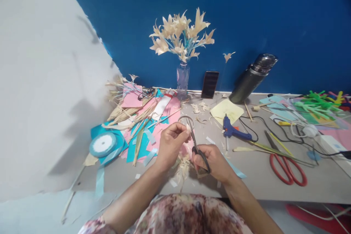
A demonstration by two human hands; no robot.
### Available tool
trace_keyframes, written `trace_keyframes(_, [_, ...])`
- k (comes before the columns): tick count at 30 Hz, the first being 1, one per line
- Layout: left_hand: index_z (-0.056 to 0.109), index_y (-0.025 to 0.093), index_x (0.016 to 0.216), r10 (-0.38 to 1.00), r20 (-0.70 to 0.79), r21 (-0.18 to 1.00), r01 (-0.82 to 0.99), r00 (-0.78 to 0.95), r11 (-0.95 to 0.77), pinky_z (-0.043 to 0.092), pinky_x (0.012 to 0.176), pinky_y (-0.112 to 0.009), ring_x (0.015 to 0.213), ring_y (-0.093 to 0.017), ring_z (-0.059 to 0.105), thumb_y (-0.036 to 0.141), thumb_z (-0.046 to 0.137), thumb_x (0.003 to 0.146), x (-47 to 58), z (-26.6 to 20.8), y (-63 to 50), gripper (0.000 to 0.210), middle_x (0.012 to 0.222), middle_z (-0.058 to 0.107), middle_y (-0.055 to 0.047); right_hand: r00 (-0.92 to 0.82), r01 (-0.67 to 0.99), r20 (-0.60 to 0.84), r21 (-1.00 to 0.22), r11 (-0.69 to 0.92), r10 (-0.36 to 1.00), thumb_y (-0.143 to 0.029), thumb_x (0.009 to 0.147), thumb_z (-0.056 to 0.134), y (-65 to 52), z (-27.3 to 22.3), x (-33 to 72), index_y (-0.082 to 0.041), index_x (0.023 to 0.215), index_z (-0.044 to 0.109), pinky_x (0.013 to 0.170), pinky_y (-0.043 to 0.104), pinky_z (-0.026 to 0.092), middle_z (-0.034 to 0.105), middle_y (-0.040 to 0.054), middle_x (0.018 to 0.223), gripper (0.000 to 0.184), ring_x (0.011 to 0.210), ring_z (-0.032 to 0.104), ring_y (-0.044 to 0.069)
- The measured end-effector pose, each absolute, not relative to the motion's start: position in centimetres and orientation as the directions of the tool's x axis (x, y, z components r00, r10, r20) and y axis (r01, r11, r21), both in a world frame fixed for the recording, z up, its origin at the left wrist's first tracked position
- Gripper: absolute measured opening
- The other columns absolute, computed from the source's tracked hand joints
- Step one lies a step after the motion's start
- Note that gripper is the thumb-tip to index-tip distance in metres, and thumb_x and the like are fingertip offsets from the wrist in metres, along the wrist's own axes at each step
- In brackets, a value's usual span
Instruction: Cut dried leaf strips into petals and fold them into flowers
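Observation:
In the middle of the head view, my left hand (pixel 172 142) is closed in a pinch on a small pale piece of husk (pixel 188 128). My right hand (pixel 212 161) grips the dark handles of a pair of scissors (pixel 193 137), its fingers wrapped round them. The blades point up and away from me, right beside the pale piece. I cannot tell whether they touch it. Beneath my hands lie dry husk scraps (pixel 183 168) and bits of pink paper.
Behind stands a glass bottle (pixel 182 80) of husk flowers (pixel 179 31), near a phone (pixel 210 85) and a leaning flask (pixel 252 80). To the right lie a blue glue gun (pixel 233 131) with its cord and red-handled scissors (pixel 287 168). A ribbon roll (pixel 103 144) rests left.

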State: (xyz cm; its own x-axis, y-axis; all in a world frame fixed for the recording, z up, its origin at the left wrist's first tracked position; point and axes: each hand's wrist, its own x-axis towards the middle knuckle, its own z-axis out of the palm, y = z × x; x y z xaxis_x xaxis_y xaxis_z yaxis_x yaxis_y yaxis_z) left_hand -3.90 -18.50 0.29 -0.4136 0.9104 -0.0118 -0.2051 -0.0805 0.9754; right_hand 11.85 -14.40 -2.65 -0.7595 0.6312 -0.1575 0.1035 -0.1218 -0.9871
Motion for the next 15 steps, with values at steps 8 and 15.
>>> trace_keyframes(8, [0.061,0.017,0.07,0.911,-0.003,0.979,-0.185,-0.413,-0.08,0.043,0.059,-0.023,0.058,-0.011,0.056,0.023,0.072,0.078,-3.86,0.79,-18.52,0.015,0.062,0.064,0.001,-0.755,0.101,-0.175,-0.983,-0.151,0.632,-0.054,0.077,0.07,-14.54,-2.89,11.95,-0.017,0.061,0.056,0.044,0.021,0.034,0.058,0.0006,0.052,0.043,0.047,0.048,0.012])
trace_keyframes(15, [0.062,0.017,0.07,0.923,0.006,0.979,-0.185,-0.385,-0.083,0.044,0.061,-0.023,0.06,-0.011,0.057,0.023,0.072,0.078,-4.17,0.35,-18.49,0.014,0.062,0.064,0.001,-0.757,0.093,-0.197,-0.976,-0.196,0.622,-0.058,0.073,0.074,-14.42,-2.87,11.99,-0.016,0.06,0.058,0.045,0.022,0.034,0.056,-0.0009,0.049,0.046,0.045,0.046,0.01])
